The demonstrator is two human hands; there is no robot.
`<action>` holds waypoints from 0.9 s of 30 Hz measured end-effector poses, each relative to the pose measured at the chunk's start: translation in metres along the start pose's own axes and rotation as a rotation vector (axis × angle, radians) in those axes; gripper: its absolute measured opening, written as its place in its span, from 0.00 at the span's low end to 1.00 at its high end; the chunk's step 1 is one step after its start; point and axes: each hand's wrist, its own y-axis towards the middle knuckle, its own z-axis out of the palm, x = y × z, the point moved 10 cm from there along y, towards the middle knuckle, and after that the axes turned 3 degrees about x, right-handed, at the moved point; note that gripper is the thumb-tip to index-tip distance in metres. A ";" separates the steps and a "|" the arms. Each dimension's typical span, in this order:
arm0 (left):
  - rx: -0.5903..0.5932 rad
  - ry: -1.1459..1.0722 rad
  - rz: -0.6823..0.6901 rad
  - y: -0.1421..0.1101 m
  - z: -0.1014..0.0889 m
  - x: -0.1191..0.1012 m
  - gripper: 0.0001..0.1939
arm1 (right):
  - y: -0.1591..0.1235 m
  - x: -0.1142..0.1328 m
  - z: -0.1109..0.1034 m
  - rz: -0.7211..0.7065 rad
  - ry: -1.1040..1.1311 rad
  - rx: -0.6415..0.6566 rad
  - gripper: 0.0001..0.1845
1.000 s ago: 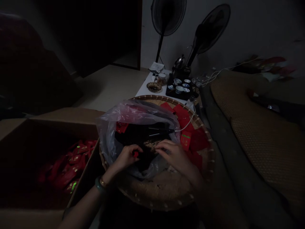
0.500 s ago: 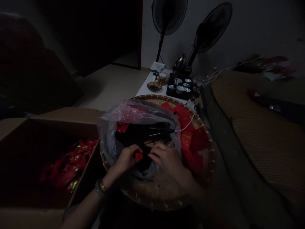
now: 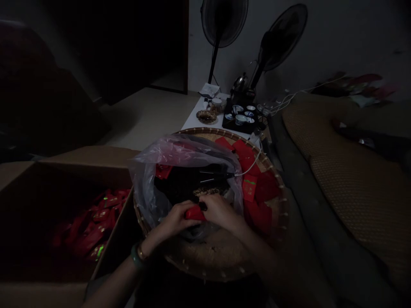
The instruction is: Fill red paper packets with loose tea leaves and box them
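Observation:
My left hand [image 3: 175, 219] is closed on a small red packet [image 3: 195, 213], thumb below and fingers above. At the packet's right end, my right hand [image 3: 221, 210] is closed with its fingers together, and a small dark thing [image 3: 202, 206] shows by the fingertips, too dim to name. Both hands are over the near side of a clear plastic bag [image 3: 144, 164], opened wide and full of dark loose stuff [image 3: 175, 186]. Inside lies a black two-pronged tool [image 3: 218, 175] on a white cord. The bag sits in a round woven tray [image 3: 221, 256].
Flat red packets [image 3: 261, 214] lie along the tray's right side. To the left stands an open cardboard box [image 3: 112, 239] holding many filled red packets [image 3: 96, 222]. Beyond are a white table [image 3: 192, 122] with a tea set [image 3: 240, 119] and two standing fans [image 3: 224, 21].
The red packet has turned and now shows more of its side between my hands. My right hand has come in left against it, and the dark thing has come into sight.

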 end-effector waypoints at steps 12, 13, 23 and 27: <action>0.004 -0.646 -0.432 -0.003 0.024 0.042 0.20 | 0.009 -0.012 -0.012 -0.083 0.431 -0.129 0.09; 0.006 -0.661 -0.428 -0.004 0.025 0.040 0.20 | 0.012 -0.015 -0.011 -0.058 0.445 -0.145 0.07; 0.044 -0.573 -0.436 -0.004 0.032 0.037 0.16 | 0.021 -0.023 -0.014 -0.007 0.318 -0.236 0.17; 0.046 -0.572 -0.476 -0.008 0.037 0.041 0.17 | 0.021 -0.017 -0.017 -0.012 0.186 -0.355 0.22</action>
